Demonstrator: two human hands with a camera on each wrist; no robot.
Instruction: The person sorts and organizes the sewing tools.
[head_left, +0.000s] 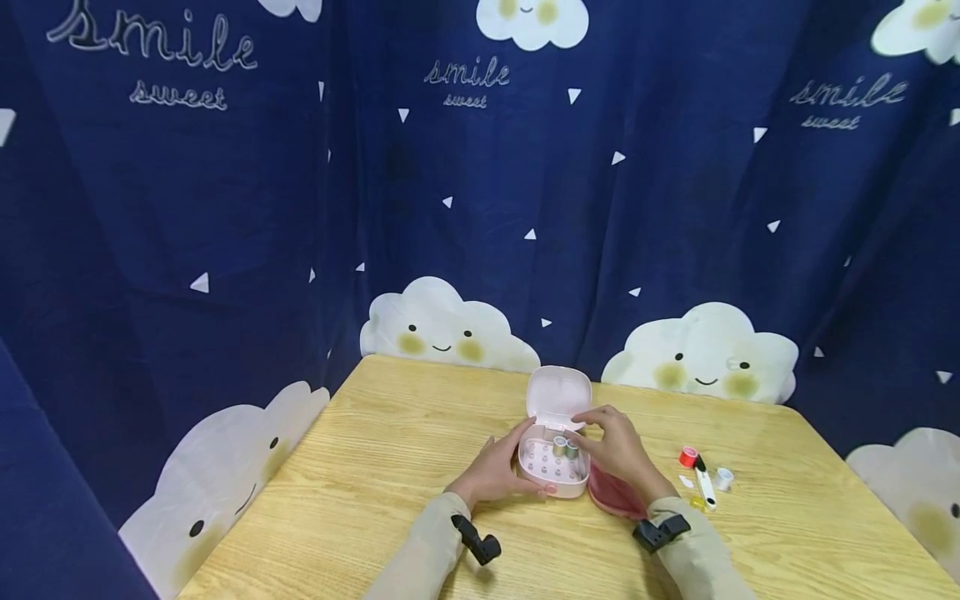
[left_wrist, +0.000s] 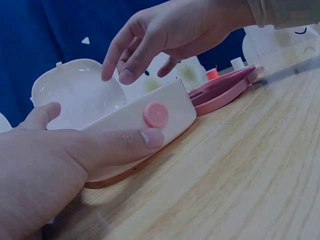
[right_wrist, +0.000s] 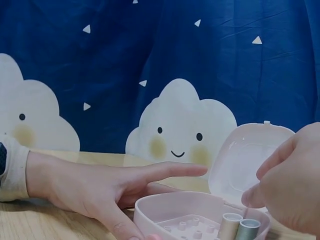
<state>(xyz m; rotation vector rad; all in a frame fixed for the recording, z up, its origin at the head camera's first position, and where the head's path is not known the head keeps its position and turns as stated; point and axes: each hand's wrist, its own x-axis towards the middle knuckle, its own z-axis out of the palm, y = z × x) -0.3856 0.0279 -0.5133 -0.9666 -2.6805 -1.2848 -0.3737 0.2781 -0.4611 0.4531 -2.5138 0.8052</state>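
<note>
A pale pink sewing box [head_left: 567, 489] stands with its lid [head_left: 558, 393] raised at the back. Rows of small pegs line its floor. Two thread spools, one beige [right_wrist: 230, 226] and one grey-green [right_wrist: 248, 229], stand side by side toward the box's right. My left hand [head_left: 495, 472] grips the box from the left, thumb along the front below a round pink button [left_wrist: 156, 114], fingers round the far side. Over the right rear part hovers my right hand [head_left: 618, 450], its fingers apart and pointing down near the spools; I see nothing between them.
A darker pink case or lid [head_left: 617, 492] lies against the box's right side. Farther right are a red spool [head_left: 687, 456], a white spool [head_left: 723, 478], a black-and-white tool [head_left: 705, 485] and small yellow and white pieces. A blue curtain [head_left: 480, 208] hangs behind the wooden table [head_left: 360, 467].
</note>
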